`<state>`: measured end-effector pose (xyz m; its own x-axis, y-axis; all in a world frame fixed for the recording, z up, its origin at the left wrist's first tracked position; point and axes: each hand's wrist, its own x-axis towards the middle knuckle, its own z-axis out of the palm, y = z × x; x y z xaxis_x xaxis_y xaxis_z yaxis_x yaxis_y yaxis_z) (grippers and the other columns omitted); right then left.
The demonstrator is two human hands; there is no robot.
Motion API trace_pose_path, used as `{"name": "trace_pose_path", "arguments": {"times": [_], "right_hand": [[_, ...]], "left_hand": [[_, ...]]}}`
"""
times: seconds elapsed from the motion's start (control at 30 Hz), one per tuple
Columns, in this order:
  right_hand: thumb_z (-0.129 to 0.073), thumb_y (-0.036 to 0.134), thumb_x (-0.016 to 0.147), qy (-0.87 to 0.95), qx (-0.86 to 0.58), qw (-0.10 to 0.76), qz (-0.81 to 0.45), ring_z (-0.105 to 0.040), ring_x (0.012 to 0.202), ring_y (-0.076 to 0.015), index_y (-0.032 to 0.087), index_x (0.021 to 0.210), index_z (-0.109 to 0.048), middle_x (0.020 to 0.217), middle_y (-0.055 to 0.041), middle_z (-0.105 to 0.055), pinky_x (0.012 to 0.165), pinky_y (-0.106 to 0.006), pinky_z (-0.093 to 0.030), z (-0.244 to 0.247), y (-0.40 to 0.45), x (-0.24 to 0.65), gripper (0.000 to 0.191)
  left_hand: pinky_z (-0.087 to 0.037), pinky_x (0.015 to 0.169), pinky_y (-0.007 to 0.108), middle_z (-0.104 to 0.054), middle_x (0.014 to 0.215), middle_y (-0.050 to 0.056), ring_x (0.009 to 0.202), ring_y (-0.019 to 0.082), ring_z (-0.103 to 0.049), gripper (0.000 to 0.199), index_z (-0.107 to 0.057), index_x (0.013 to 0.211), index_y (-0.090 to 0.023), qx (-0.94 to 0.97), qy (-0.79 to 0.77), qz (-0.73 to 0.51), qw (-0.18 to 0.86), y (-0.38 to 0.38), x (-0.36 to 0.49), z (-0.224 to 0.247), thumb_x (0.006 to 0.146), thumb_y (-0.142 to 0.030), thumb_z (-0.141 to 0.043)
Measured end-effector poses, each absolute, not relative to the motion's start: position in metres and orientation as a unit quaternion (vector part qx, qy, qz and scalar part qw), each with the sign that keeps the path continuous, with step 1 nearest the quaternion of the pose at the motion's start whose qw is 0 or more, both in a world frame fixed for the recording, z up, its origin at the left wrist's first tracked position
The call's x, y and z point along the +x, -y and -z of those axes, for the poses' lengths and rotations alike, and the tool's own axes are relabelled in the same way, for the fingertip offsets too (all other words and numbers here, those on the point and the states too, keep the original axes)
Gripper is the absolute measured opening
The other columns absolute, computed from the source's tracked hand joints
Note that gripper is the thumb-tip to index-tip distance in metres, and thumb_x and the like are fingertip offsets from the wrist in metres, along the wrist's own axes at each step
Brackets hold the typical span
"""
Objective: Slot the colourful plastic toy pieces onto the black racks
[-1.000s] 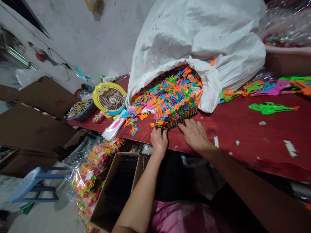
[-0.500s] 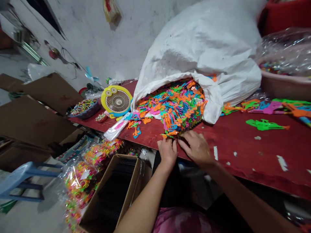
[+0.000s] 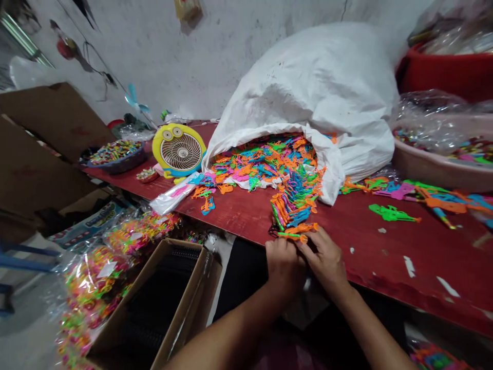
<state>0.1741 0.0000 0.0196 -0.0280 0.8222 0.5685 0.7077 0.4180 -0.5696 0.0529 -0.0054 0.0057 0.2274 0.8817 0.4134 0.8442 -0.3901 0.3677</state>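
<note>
On the front edge of the red table, a row of flat plastic toy pieces (image 3: pixel 295 203) in orange, blue, green and pink stands packed together. My left hand (image 3: pixel 284 264) is closed at the near end of this row, its fingers curled in; what they grip is hidden. Beside it, my right hand (image 3: pixel 325 259) pinches at the round end of an orange plastic toy piece (image 3: pixel 300 228). Behind the row lies a white woven sack (image 3: pixel 308 77), its mouth showing a heap of the same loose pieces (image 3: pixel 262 162).
A yellow fan (image 3: pixel 181 151) stands left of the sack, near a bowl of small parts (image 3: pixel 115 156). Below the table edge are an open carton (image 3: pixel 185 288) of black items and bagged colourful pieces (image 3: pixel 92 277). A pink basin (image 3: pixel 427 164) and a green toy piece (image 3: pixel 393 213) are at right.
The view has shifted, and more of the packed row shows. My hands have come closer together, the right one now higher beside the orange piece at the row's near end.
</note>
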Motion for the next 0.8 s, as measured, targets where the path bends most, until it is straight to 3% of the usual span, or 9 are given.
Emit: {"name": "trace_pose_path", "arguments": {"times": [0.2, 0.37, 0.5, 0.6, 0.8], "right_hand": [[-0.049, 0.029, 0.095, 0.753, -0.491, 0.433, -0.064, -0.067, 0.094, -0.0206, 0.024, 0.106, -0.070, 0.102, -0.0079, -0.069, 0.079, -0.033, -0.054, -0.019, 0.021, 0.198, 0.024], [-0.057, 0.035, 0.089, 0.686, -0.540, 0.477, -0.105, -0.067, 0.088, -0.0225, 0.027, 0.098, -0.072, 0.098, -0.0070, -0.070, 0.080, -0.038, -0.054, -0.022, 0.036, 0.206, 0.019], [-0.068, 0.048, 0.081, 0.475, -0.642, 0.562, -0.215, -0.062, 0.062, -0.0171, 0.023, 0.091, -0.070, 0.073, -0.0022, -0.067, 0.059, -0.030, -0.053, -0.033, 0.029, 0.214, 0.028], [-0.073, 0.052, 0.075, 0.443, -0.629, 0.552, -0.322, -0.058, 0.053, -0.0139, 0.021, 0.090, -0.069, 0.065, -0.0003, -0.065, 0.050, -0.024, -0.048, -0.044, 0.020, 0.227, 0.035], [-0.078, 0.046, 0.070, 0.518, -0.611, 0.513, -0.308, -0.063, 0.065, -0.0160, 0.023, 0.081, -0.070, 0.076, -0.0010, -0.069, 0.060, -0.027, -0.054, -0.051, 0.026, 0.257, 0.027]], "left_hand": [[-0.031, 0.069, 0.040, -0.065, 0.089, 0.008, 0.083, 0.023, -0.055, 0.015, -0.065, 0.091, -0.022, 0.807, -0.533, -0.247, 0.065, 0.006, 0.051, -0.005, 0.092, -0.023, -0.049], [-0.033, 0.072, 0.039, -0.062, 0.094, 0.008, 0.086, 0.022, -0.055, 0.014, -0.064, 0.091, -0.021, 0.804, -0.542, -0.238, 0.060, 0.002, 0.048, -0.007, 0.090, -0.020, -0.051], [-0.034, 0.074, 0.039, -0.061, 0.097, 0.008, 0.090, 0.023, -0.055, 0.015, -0.062, 0.102, -0.023, 0.801, -0.537, -0.261, 0.052, 0.002, 0.047, -0.010, 0.091, -0.027, -0.053], [-0.033, 0.073, 0.038, -0.060, 0.097, 0.007, 0.090, 0.022, -0.054, 0.012, -0.061, 0.100, -0.023, 0.806, -0.528, -0.262, 0.050, 0.002, 0.048, -0.011, 0.091, -0.027, -0.053], [-0.032, 0.071, 0.039, -0.060, 0.096, 0.007, 0.090, 0.022, -0.054, 0.013, -0.061, 0.101, -0.023, 0.803, -0.525, -0.279, 0.043, 0.000, 0.048, -0.011, 0.091, -0.028, -0.054]]}}
